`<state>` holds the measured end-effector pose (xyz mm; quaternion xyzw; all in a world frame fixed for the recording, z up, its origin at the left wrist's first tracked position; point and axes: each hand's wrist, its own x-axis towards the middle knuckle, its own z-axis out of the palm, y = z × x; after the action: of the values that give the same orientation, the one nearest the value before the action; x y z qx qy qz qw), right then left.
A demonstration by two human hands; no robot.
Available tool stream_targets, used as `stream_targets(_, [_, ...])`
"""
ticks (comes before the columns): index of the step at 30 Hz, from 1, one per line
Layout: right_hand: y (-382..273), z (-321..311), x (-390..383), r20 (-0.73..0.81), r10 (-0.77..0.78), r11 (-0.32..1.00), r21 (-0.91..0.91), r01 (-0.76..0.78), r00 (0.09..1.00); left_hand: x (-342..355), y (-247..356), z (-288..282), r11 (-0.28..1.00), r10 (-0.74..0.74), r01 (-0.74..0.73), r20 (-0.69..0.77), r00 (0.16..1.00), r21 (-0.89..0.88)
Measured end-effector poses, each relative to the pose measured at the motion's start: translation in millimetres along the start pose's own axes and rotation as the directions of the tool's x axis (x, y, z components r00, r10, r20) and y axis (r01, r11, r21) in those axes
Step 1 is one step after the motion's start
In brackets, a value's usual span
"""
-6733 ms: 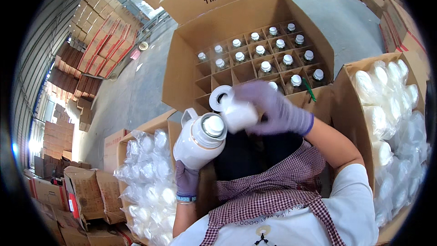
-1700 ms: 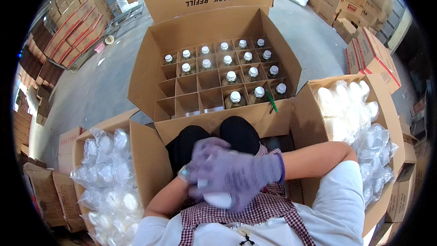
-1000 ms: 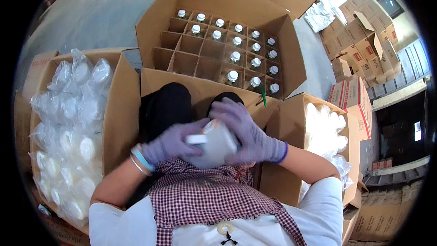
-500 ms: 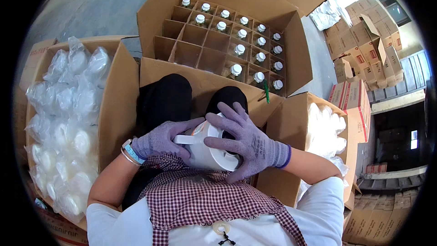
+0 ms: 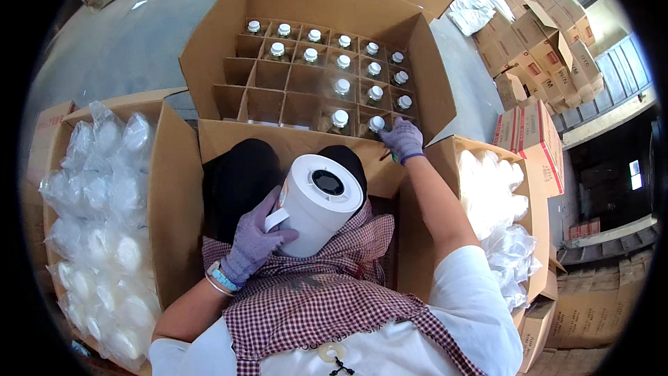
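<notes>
Holding the white flask (image 5: 320, 210) tilted over my lap, I have my gloved left hand (image 5: 256, 240) curled around its side by the handle (image 5: 276, 219). Its end with the black disc (image 5: 327, 182) faces up toward me. My right hand (image 5: 403, 141) is at the near edge of the divided carton (image 5: 278, 136), fingers bent inward; a small green thing (image 5: 394, 158) shows beside it, but I cannot tell whether I have hold of that. I judge the flask rigid and fairly light for its bulk, its smooth shell rather slippery though my knit gloves should help. A knock could scuff it, so the safest hold seems to be the handle plus a palm around the rounded body. The carton is stiff brown cardboard, with thin board dividers making square cells, and the clear bottles (image 5: 339, 120) in it look like brittle glass under white caps. On both sides, crinkled, filmy plastic bags (image 5: 97, 195) wrap rounded white parts (image 5: 487, 191) in the boxes (image 5: 177, 195). My checked apron (image 5: 306, 313) is soft, creased cloth.
</notes>
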<state>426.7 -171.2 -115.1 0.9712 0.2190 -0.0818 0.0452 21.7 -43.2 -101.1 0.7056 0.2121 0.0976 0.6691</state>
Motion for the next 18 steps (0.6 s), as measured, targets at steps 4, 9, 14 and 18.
stream_targets(4, [38.9,45.2,35.5,0.045,-0.066,0.988,-0.136,0.071,0.997,3.0,-8.3,-10.5,0.992,0.061,-0.055,0.053,0.997,-0.115])
stream_targets(9, [35.6,-35.9,-2.1,0.073,-0.291,0.950,0.140,0.279,0.954,10.5,2.3,-47.5,0.967,-0.123,0.185,0.315,0.941,-0.173])
stream_targets(14, [-10.8,-135.9,-154.4,-0.507,-0.759,0.206,0.410,0.889,0.409,50.0,-9.8,-53.1,0.978,-0.002,0.118,0.558,0.830,-0.173])
stream_targets(18, [-22.6,-159.0,-230.9,-0.312,-0.950,0.003,-0.024,1.000,-0.004,76.7,-17.7,-46.4,0.976,0.053,0.109,0.688,0.724,-0.189])
